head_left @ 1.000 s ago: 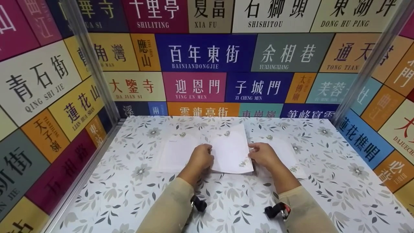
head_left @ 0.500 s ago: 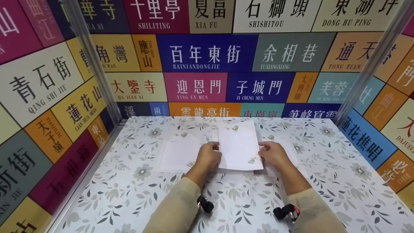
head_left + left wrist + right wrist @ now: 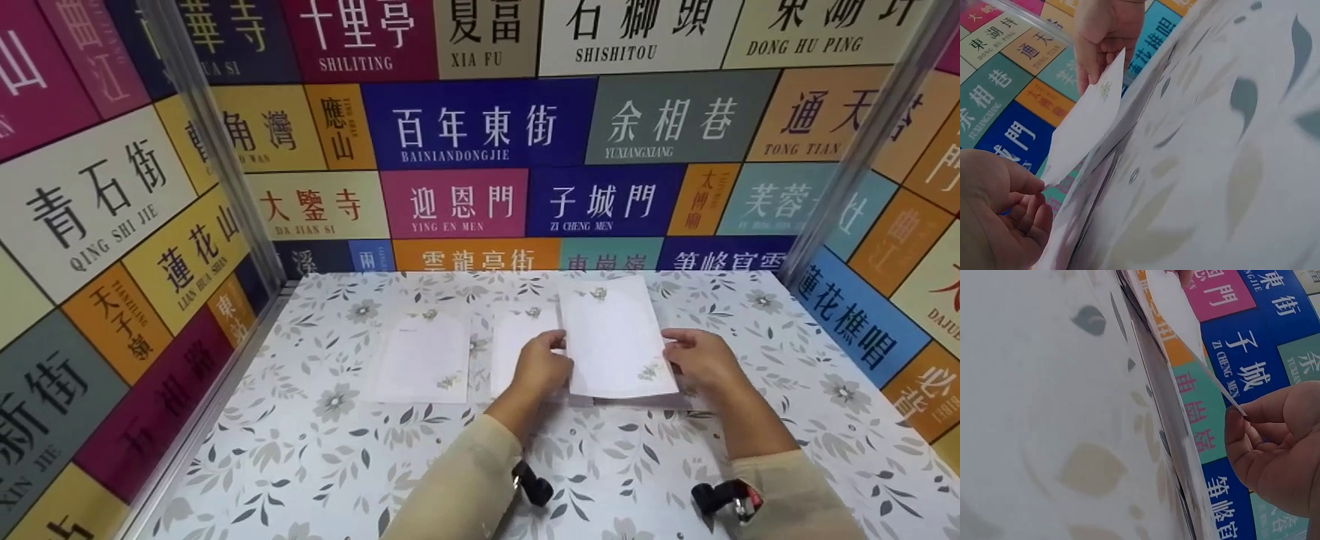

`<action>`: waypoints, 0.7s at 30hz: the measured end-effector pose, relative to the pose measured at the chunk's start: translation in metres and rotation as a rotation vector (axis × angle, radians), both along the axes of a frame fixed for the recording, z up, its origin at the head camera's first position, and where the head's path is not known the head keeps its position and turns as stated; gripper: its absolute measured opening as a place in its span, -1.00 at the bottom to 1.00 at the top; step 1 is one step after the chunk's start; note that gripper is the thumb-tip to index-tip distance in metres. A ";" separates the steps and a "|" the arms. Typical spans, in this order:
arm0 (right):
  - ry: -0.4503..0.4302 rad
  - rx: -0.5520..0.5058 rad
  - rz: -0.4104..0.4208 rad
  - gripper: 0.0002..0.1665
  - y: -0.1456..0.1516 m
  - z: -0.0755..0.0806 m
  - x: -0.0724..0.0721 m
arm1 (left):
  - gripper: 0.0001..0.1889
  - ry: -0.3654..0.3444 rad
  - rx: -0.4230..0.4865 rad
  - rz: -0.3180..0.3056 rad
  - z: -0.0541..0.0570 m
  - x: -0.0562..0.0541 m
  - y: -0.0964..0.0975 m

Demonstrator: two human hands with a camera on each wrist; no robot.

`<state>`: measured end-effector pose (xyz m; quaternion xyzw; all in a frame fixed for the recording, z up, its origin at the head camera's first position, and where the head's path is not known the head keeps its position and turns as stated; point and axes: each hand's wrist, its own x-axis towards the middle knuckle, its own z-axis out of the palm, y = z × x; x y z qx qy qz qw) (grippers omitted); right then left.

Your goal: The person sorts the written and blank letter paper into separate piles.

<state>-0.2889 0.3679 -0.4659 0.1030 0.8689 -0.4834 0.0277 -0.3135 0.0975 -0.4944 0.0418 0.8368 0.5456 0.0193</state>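
Between my two hands is a white sheet of letter paper [image 3: 616,345] with a small floral print, raised above the table. My left hand [image 3: 541,366] pinches its left edge; in the left wrist view thumb and finger of the left hand [image 3: 1002,208] meet at its corner. Its opposite edge is pinched by my right hand [image 3: 703,361], and the right wrist view shows this right hand [image 3: 1278,441] gripping the paper's edge. A similar sheet [image 3: 424,356] lies flat at the left. A middle sheet [image 3: 514,341] is partly covered by my left hand. Paper beneath the held sheet is mostly hidden.
The table [image 3: 330,465] has a white cover with grey leaves and flowers. Panels of coloured place-name signs [image 3: 480,124] stand behind and at both sides. Metal posts [image 3: 217,142] rise at the back corners.
Both hands have carried the raised sheet to the right, from over the middle sheet to the right-hand spot. The middle sheet now shows on the table.
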 end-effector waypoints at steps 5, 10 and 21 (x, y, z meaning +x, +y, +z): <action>-0.026 0.043 -0.019 -0.34 0.024 0.005 0.007 | -0.42 0.010 0.045 -0.065 -0.005 0.003 0.020; -0.078 -0.015 -0.077 -0.33 0.041 0.009 0.010 | -0.43 0.028 0.083 -0.092 -0.009 0.007 0.036; -0.145 0.049 -0.103 -0.34 0.065 -0.006 0.011 | -0.54 -0.057 0.027 -0.120 -0.012 0.017 0.057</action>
